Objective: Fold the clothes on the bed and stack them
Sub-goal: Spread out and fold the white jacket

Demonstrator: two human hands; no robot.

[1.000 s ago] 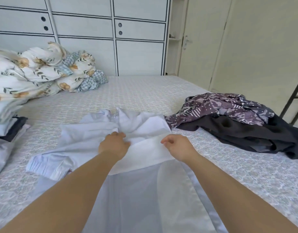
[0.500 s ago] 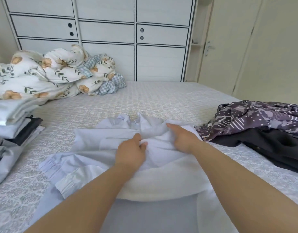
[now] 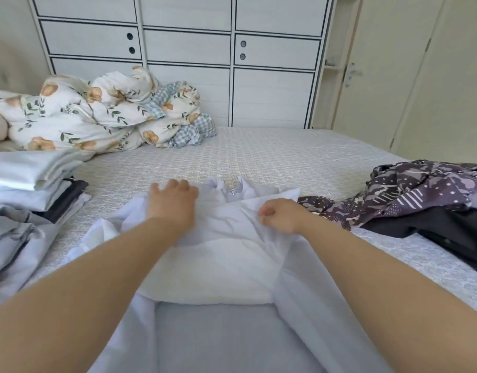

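A pale lilac-white garment (image 3: 226,254) lies spread on the bed in front of me, its collar end away from me and its lower part folded up over the middle. My left hand (image 3: 172,203) lies flat on the garment's upper left, fingers spread. My right hand (image 3: 281,215) pinches a fold of the same garment at its upper right. A stack of folded clothes (image 3: 30,179) sits at the left edge. A heap of unfolded clothes, purple patterned (image 3: 420,192) over black (image 3: 447,232), lies at the right.
A crumpled floral duvet (image 3: 97,114) is piled at the bed's far left. White cupboards (image 3: 232,49) stand behind the bed and a door (image 3: 380,63) is at the right. Patterned bedsheet (image 3: 272,157) shows beyond the garment.
The folded-up part of the garment has been brought further up towards the collar. My left hand slid up and left and flattened; my right hand closed on the cloth. My view shifted right.
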